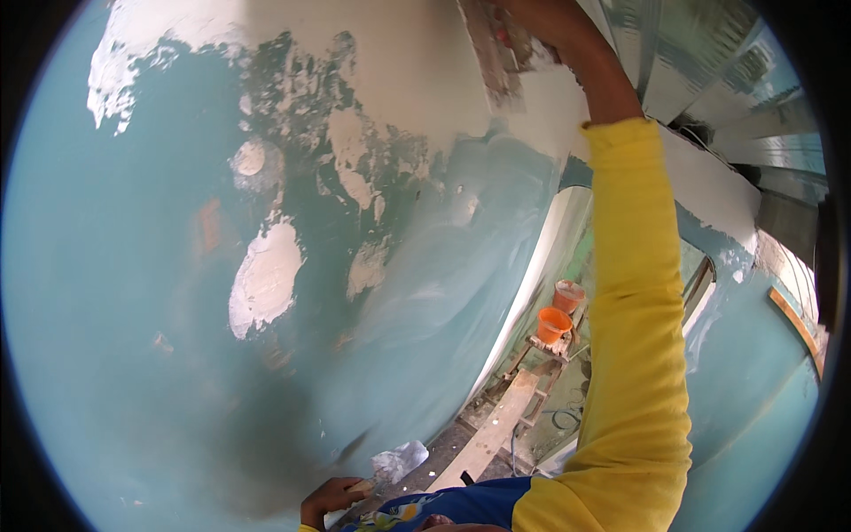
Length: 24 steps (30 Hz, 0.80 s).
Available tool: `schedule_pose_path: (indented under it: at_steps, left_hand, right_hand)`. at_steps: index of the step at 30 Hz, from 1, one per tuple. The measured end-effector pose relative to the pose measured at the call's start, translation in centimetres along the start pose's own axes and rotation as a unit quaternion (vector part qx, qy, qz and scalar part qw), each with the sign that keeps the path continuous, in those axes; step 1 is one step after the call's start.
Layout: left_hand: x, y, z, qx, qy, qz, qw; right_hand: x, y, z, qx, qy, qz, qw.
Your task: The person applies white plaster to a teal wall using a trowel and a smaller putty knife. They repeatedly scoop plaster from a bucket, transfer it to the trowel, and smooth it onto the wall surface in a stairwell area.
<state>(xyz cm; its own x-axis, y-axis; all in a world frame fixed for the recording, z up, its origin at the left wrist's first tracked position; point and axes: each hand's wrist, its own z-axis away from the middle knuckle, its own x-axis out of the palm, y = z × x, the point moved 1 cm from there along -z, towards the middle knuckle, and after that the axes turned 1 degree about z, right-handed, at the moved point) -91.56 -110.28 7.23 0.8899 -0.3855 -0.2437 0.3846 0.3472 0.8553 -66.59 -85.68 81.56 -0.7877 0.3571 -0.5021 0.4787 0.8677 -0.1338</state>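
At the lower edge, my left hand (330, 498) is closed round the light handle of a putty knife (401, 461). Its wide blade is smeared with whitish filler and points up to the right, low beside the wall. My right arm, in a yellow sleeve, reaches up high. My right hand (537, 16), partly cut off by the upper edge, grips a long flat plastering trowel (493, 66) with a brown-stained face, held at the wall. The teal wall (160, 266) has white filler across its top, rough streaks below, and a thick oval patch (266, 277).
Below to the right, an orange bucket (554, 326) and a smeared bucket (568, 294) stand on a wooden stand. A long plank (489, 433) runs beneath me. A cable (563, 417) lies near it. At the upper right are window panes (736, 62) and another teal wall (753, 390).
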Motion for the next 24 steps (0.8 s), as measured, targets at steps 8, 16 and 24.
schedule_pose_path:
  at_steps: [8,16,24]
  left_hand:
    - [-0.4,-0.9,1.0,-0.001,-0.004,-0.017,1.0]
    - [-1.0,0.2,1.2,-0.015,-0.018,0.002,1.0]
    - [-0.2,-0.4,1.1,0.007,0.002,-0.009,1.0]
  right_hand:
    - [4.5,1.9,14.2,0.06,-0.032,0.051,0.996]
    - [0.1,1.6,5.2,-0.037,0.091,0.015,0.995]
    - [-1.5,-6.4,1.0,-0.024,0.031,0.152,0.988]
